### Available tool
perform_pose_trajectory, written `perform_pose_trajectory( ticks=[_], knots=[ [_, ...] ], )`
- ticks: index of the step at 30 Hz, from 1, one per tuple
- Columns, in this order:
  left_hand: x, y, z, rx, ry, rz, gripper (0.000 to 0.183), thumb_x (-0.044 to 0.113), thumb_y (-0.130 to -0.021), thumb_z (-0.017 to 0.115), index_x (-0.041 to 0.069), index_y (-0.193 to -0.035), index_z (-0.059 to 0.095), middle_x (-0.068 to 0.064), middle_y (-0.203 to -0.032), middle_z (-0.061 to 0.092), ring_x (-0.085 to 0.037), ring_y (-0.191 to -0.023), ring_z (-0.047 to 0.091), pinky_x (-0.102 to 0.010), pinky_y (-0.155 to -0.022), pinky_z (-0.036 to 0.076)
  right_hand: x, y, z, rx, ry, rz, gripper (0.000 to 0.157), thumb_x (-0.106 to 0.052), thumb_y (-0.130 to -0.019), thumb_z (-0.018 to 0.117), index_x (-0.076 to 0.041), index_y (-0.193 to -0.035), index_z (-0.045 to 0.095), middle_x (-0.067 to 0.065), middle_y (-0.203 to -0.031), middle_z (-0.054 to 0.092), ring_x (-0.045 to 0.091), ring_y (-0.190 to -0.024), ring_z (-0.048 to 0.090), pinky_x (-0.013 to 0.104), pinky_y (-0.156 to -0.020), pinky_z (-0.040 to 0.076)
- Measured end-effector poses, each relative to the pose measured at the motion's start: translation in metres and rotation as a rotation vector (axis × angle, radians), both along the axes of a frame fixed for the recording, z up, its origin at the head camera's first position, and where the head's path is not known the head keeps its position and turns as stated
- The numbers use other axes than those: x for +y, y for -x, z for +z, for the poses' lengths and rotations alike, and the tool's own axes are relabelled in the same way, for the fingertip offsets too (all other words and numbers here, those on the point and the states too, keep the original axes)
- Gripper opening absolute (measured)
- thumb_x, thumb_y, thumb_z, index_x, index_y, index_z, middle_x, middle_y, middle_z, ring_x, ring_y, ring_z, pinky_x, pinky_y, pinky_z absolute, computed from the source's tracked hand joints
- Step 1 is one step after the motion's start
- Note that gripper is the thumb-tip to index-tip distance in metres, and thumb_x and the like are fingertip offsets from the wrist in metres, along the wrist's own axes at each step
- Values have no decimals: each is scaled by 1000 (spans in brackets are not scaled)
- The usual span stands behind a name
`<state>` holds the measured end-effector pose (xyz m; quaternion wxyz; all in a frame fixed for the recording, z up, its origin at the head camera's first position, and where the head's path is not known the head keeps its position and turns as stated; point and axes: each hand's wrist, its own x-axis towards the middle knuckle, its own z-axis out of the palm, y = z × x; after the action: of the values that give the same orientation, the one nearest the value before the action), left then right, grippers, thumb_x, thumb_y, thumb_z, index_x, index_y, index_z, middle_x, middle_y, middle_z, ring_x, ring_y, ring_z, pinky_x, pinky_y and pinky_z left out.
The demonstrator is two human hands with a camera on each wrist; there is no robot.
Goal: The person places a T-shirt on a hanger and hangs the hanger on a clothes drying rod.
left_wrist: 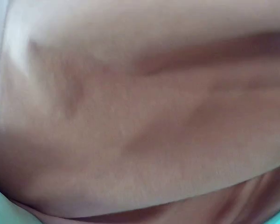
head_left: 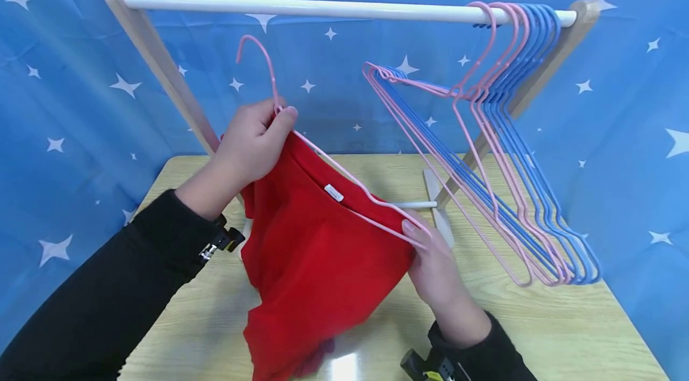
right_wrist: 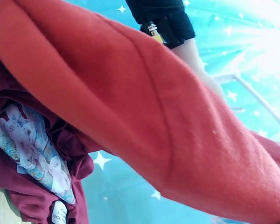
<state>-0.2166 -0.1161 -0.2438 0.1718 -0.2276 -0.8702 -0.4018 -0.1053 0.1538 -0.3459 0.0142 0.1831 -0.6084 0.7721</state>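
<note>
My left hand [head_left: 250, 145] grips a pink hanger [head_left: 273, 79] just under its hook, together with the edge of a red shirt [head_left: 328, 261]. My right hand [head_left: 438, 267] pinches the hanger's far lower corner, thumb on top, with the shirt's neckline there. The hanger slants down to the right along the neck opening, partly inside it. A small white label [head_left: 334, 192] shows at the neckline. The shirt hangs loosely between both hands. Cloth [left_wrist: 140, 121] fills the left wrist view, hiding the hand. In the right wrist view, red cloth [right_wrist: 130, 102] crosses the frame.
A white rail [head_left: 296, 6] on wooden posts spans the back. Several pink hangers [head_left: 492, 28] and blue hangers [head_left: 506, 85] hang at its right end. A maroon garment [right_wrist: 79, 158] with a printed picture lies low on the wooden table [head_left: 565, 333].
</note>
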Motion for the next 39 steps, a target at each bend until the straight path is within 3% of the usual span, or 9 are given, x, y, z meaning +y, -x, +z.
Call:
perform_pose_trajectory(
  ticks=[5,14,22,25,32,35,39],
  knots=[
    [-6,4,-4,-21,0,26,33,42,-99,48,11,-88,53,-4,-71,56,-18,-65,57,-34,-64,52,12,-1,8,111,-36,-10,27,-9,-103,33,-11,-114,58,-1,-103,67,21,-92,65,28,-76,56],
    [-14,12,-12,-45,13,65,34,43,-100,45,11,-92,56,-4,-74,59,-18,-67,60,-34,-65,54,20,-6,13,208,-38,-68,21,-6,-103,32,-3,-102,53,0,-97,67,26,-87,66,30,-70,57],
    [-21,15,-20,-33,16,76,35,43,-100,43,10,-92,54,-4,-74,58,-19,-67,59,-30,-62,52,22,-11,17,294,112,-33,31,0,-103,22,0,-99,52,7,-92,66,24,-84,66,28,-69,56],
    [-18,13,-20,-28,14,70,35,43,-100,44,11,-92,55,-4,-72,58,-19,-65,59,-32,-61,52,22,-12,19,297,119,-36,33,-1,-104,21,-1,-100,53,7,-94,66,23,-85,66,28,-69,56],
    [-1,3,-16,13,25,-23,29,38,-100,50,11,-91,54,-1,-70,55,-15,-64,56,-34,-62,50,23,-14,19,311,0,-80,27,-1,-102,24,-1,-100,51,6,-95,66,24,-84,66,28,-67,56],
    [5,-1,-14,33,37,-56,25,35,-99,52,12,-90,54,-1,-68,53,-15,-63,54,-34,-62,48,21,-15,18,361,-37,-77,22,4,-98,26,4,-100,49,10,-97,65,25,-81,65,29,-65,57],
    [13,-8,-16,92,94,-109,21,32,-97,56,13,-88,54,2,-68,52,-12,-63,52,-33,-62,47,14,-16,16,377,-215,-110,12,10,-96,37,6,-103,46,16,-98,62,25,-82,65,33,-63,59]
  ],
)
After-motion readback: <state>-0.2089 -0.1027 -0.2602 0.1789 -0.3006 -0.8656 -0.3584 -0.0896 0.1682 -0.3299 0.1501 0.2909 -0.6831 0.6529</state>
